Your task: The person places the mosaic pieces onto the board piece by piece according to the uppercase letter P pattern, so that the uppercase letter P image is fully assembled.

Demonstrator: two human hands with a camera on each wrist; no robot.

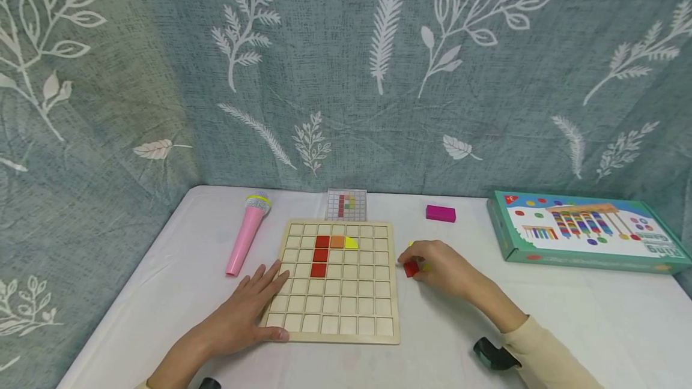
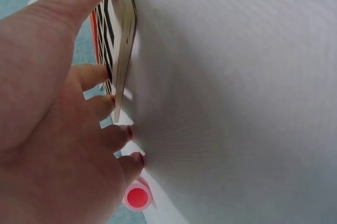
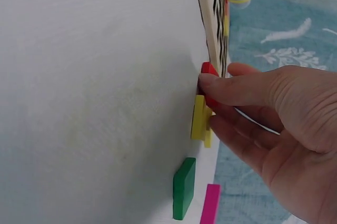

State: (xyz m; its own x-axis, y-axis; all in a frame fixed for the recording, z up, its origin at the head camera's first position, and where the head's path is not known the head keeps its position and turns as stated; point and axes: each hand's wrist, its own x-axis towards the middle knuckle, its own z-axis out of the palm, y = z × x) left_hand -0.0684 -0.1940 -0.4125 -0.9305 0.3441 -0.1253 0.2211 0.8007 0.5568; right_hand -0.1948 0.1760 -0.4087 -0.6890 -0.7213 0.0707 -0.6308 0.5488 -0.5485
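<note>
My right hand (image 1: 440, 264) pinches a red square tile (image 3: 209, 69) between thumb and fingers, just right of the wooden grid board (image 1: 346, 338). Yellow tiles (image 3: 198, 118) lie under and beside those fingers, partly hidden, and a green tile (image 3: 184, 188) is close by in the right wrist view. My left hand (image 1: 243, 317) rests with fingers spread along the board's left side, its thumb at the lower left corner. In the grid sit red squares (image 1: 321, 255) in a column, with an orange square (image 1: 337, 242) and a yellow quarter-round tile (image 1: 351, 243) beside the top one.
Behind the board stands a small pattern card (image 1: 348, 205). To the left lies a pink toy microphone (image 1: 245, 239). A magenta block (image 1: 440, 214) is at the back right, and a green toy box (image 1: 589, 233) lies farther right, near the patterned curtain (image 1: 346, 65).
</note>
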